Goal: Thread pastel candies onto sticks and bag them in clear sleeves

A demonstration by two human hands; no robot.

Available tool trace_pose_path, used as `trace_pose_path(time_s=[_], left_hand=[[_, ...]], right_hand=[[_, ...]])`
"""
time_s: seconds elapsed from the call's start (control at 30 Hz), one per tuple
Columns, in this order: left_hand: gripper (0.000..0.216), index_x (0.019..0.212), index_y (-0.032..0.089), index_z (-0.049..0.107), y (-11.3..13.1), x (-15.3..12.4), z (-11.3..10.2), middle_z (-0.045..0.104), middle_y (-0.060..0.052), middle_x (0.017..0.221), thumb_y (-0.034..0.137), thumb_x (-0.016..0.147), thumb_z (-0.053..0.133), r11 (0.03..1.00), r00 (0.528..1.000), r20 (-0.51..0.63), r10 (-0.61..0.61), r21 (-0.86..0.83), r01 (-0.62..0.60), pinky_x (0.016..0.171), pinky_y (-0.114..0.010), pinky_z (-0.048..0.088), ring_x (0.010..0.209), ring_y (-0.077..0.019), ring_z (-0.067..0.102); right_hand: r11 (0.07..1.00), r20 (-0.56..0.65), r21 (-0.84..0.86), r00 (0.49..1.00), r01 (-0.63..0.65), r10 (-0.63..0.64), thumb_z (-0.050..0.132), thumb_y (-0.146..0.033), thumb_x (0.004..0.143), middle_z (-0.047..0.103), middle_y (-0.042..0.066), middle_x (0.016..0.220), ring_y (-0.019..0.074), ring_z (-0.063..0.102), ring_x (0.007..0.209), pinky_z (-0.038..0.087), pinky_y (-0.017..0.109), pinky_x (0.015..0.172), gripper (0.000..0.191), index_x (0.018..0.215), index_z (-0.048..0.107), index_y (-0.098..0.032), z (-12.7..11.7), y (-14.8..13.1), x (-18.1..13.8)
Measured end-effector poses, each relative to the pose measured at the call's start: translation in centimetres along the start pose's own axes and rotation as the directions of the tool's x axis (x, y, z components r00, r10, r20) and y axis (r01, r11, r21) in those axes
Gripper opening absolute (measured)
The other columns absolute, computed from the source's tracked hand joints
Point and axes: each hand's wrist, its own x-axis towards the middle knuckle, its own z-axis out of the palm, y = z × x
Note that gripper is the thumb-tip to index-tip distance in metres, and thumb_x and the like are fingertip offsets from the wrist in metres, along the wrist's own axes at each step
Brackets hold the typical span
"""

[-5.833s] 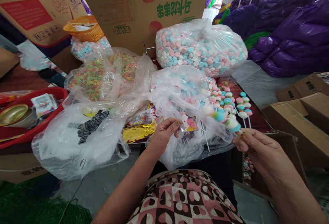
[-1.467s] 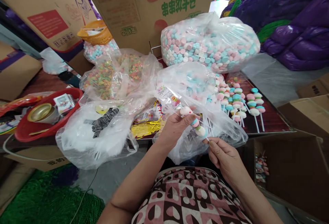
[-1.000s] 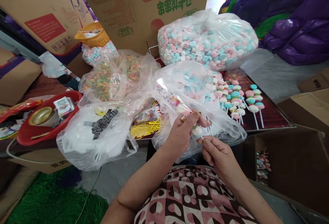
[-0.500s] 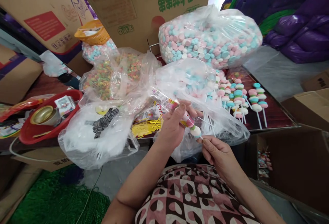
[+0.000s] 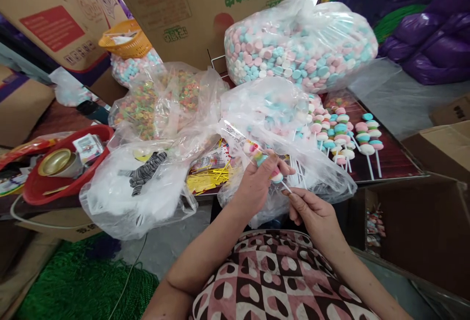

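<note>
My left hand (image 5: 259,180) is closed around a clear printed wrapper (image 5: 235,136). Inside the wrapper shows a candy skewer (image 5: 277,177) of pink, white, blue and green pieces on a white stick. My right hand (image 5: 310,207) pinches the lower end of that stick between thumb and fingers, just below the wrapper's mouth. Right of my hands, several finished-looking marshmallow skewers (image 5: 340,136) lie in rows on the dark red table (image 5: 394,156). More white sticks (image 5: 298,173) lie on the plastic just behind my hands.
A big bag of marshmallows (image 5: 293,55) stands at the back, with a bag of gummy rings (image 5: 157,99) to its left. Yellow twist ties (image 5: 207,179) lie at the front edge. A red basin (image 5: 33,183) stands left; an open carton (image 5: 414,232) stands right.
The candy skewer has slid deeper into the wrapper, up and to the left. My right hand still pinches the stick, and the view has shifted slightly.
</note>
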Motion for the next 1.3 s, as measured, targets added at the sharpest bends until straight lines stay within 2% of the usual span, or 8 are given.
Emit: trace_pose_path(time_s=[0.13, 0.3, 0.43, 0.53, 0.8, 1.0, 1.13, 1.3], left_hand=[[0.028, 0.081, 0.019, 0.066, -0.5, -0.6, -0.5, 0.067, -0.004, 0.083, 0.047, 0.082, 0.067, 0.994, 0.991, 0.094, -0.096, 0.059, 0.091, 0.091, -0.033, 0.047, 0.089, -0.0178, 0.065], [0.058, 0.119, 0.029, 0.059, 1.8, 0.1, -1.5, 0.068, -0.006, 0.117, 0.053, 0.070, 0.078, 0.986, 0.996, 0.080, -0.026, -0.162, 0.039, 0.093, -0.038, 0.049, 0.101, -0.0209, 0.067], [0.031, 0.099, 0.023, 0.064, 2.4, 0.8, -1.2, 0.069, 0.001, 0.076, 0.046, 0.079, 0.072, 0.983, 0.997, -0.044, 0.061, -0.172, -0.067, 0.094, -0.038, 0.049, 0.086, -0.0176, 0.069], [0.022, 0.072, 0.020, 0.059, 1.7, 0.6, -0.6, 0.056, 0.004, 0.057, 0.037, 0.084, 0.068, 0.987, 0.999, -0.013, 0.047, -0.153, -0.048, 0.090, -0.036, 0.050, 0.072, -0.0154, 0.067], [0.028, 0.069, 0.017, 0.054, -0.9, -1.3, 0.1, 0.053, 0.003, 0.061, 0.037, 0.087, 0.063, 0.986, 0.994, 0.075, -0.084, -0.137, 0.094, 0.070, -0.026, 0.045, 0.068, -0.0123, 0.061], [0.053, 0.119, 0.022, 0.058, 0.8, -1.2, -1.0, 0.070, -0.005, 0.096, 0.048, 0.075, 0.075, 0.984, 0.991, 0.108, -0.081, -0.148, 0.097, 0.067, -0.026, 0.048, 0.086, -0.0175, 0.065], [0.052, 0.123, 0.019, 0.059, 0.6, -1.0, -1.1, 0.064, -0.001, 0.068, 0.048, 0.081, 0.069, 0.984, 0.982, 0.119, -0.145, -0.088, 0.156, 0.051, -0.021, 0.038, 0.074, -0.0165, 0.063], [0.044, 0.111, 0.018, 0.064, -1.3, -1.7, -1.2, 0.064, -0.002, 0.078, 0.047, 0.079, 0.072, 0.982, 0.976, 0.119, -0.182, -0.021, 0.186, 0.064, -0.022, 0.041, 0.068, -0.0098, 0.054]], right_hand=[[1.000, 0.022, 0.021, 1.000, -0.001, 0.001, 0.062, -0.051, 0.085, 0.045, -0.006, 0.045, 0.0108, 0.039, 0.043, 0.033, 0.026, 0.046, 0.037, 0.099, 0.073, -0.018, 0.1, -0.1, 0.0], [0.992, 0.037, 0.095, 0.996, -0.085, 0.081, 0.069, -0.055, 0.078, 0.040, -0.008, 0.043, 0.0088, 0.035, 0.040, 0.025, 0.024, 0.043, 0.044, 0.098, 0.074, -0.016, -0.1, 0.4, -0.2], [0.983, 0.090, 0.089, 0.985, -0.158, 0.150, 0.071, -0.061, 0.074, 0.040, -0.008, 0.041, 0.0085, 0.033, 0.036, 0.021, 0.023, 0.040, 0.051, 0.098, 0.073, -0.015, 0.0, 0.7, -0.2], [0.984, 0.099, 0.079, 0.983, -0.160, 0.152, 0.069, -0.062, 0.075, 0.039, -0.008, 0.040, 0.0082, 0.032, 0.036, 0.020, 0.022, 0.039, 0.051, 0.096, 0.071, -0.015, 0.2, 0.3, -0.3], [0.960, 0.151, 0.265, 0.987, -0.096, 0.057, 0.067, -0.048, 0.086, 0.037, -0.009, 0.041, 0.0062, 0.030, 0.038, 0.025, 0.022, 0.041, 0.035, 0.068, 0.055, -0.020, 1.7, -0.9, 0.3], [0.939, 0.193, 0.316, 0.978, -0.138, 0.079, 0.066, -0.047, 0.087, 0.037, -0.009, 0.043, 0.0057, 0.031, 0.039, 0.026, 0.020, 0.042, 0.031, 0.078, 0.058, -0.019, 1.6, -0.6, 0.2], [0.937, 0.225, 0.319, 0.972, -0.145, 0.074, 0.066, -0.047, 0.087, 0.038, -0.009, 0.042, 0.0059, 0.031, 0.038, 0.025, 0.021, 0.041, 0.031, 0.078, 0.057, -0.019, 1.7, -0.1, 0.2], [0.932, 0.163, 0.348, 0.986, -0.096, 0.041, 0.065, -0.048, 0.088, 0.037, -0.009, 0.043, 0.0061, 0.031, 0.039, 0.026, 0.021, 0.041, 0.033, 0.075, 0.055, -0.019, 2.0, -0.7, 0.5]])
